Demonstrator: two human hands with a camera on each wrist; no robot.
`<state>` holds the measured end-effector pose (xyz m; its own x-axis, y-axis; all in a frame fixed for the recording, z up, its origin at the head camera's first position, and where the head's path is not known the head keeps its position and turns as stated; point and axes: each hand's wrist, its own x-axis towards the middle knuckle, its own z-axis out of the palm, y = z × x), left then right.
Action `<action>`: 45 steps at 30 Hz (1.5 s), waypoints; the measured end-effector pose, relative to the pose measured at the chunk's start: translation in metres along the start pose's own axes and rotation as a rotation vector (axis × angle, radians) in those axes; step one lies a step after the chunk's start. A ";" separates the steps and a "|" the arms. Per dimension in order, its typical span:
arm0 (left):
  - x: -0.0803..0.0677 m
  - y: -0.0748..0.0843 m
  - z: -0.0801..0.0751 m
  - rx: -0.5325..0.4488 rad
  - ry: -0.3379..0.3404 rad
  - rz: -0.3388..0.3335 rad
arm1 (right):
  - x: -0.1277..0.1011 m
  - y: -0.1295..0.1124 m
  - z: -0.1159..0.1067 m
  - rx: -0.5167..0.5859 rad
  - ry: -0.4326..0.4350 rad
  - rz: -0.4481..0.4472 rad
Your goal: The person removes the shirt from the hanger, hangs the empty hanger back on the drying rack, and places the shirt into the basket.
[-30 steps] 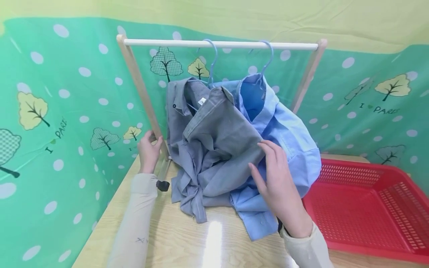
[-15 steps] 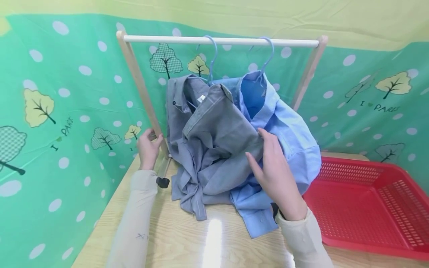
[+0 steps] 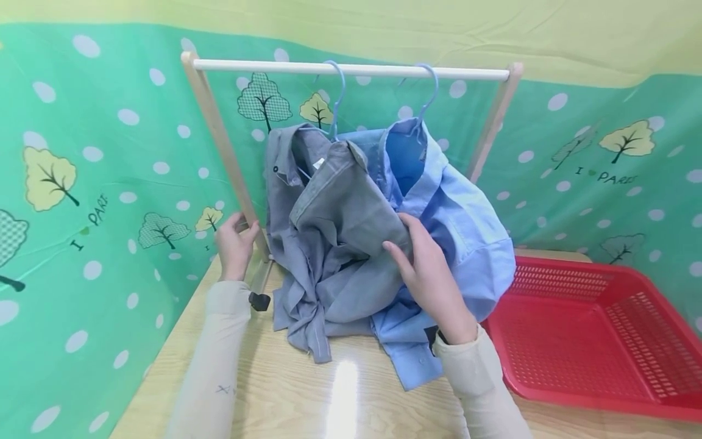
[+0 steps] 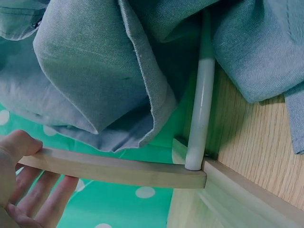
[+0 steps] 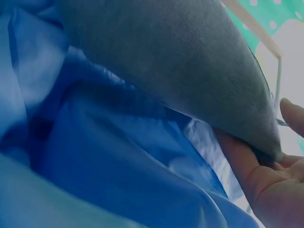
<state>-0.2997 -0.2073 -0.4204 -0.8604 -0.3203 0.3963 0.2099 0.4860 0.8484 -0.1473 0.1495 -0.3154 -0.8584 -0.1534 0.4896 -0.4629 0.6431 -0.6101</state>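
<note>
A grey shirt and a light blue shirt hang on blue hangers from the white rod of a wooden rack, their hems slumped on the table. My left hand holds the rack's left wooden leg; the left wrist view shows the thumb above the leg and the fingers beneath. My right hand grips the grey shirt's right edge where it overlaps the blue shirt. In the right wrist view the grey cloth runs into that hand, with blue cloth below.
An empty red mesh basket lies on the wooden table to the right of the shirts. A green sheet printed with trees hangs behind and to the left. The rack's low white bar ends in a black foot.
My right hand has slid up and to the left along the grey shirt and closed on its edge. The left hand stays on the rack leg.
</note>
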 end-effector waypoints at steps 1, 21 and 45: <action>0.000 0.000 0.000 0.003 0.001 0.006 | 0.000 0.001 0.001 0.021 0.003 -0.002; -0.002 0.003 0.001 -0.005 0.019 0.029 | 0.009 0.010 0.020 0.232 0.206 0.005; 0.001 0.000 0.000 -0.018 0.003 0.015 | 0.015 0.006 0.029 0.380 0.494 -0.073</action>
<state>-0.3008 -0.2076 -0.4204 -0.8555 -0.3157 0.4104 0.2313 0.4762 0.8484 -0.1690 0.1294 -0.3298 -0.6603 0.2361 0.7129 -0.6405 0.3188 -0.6987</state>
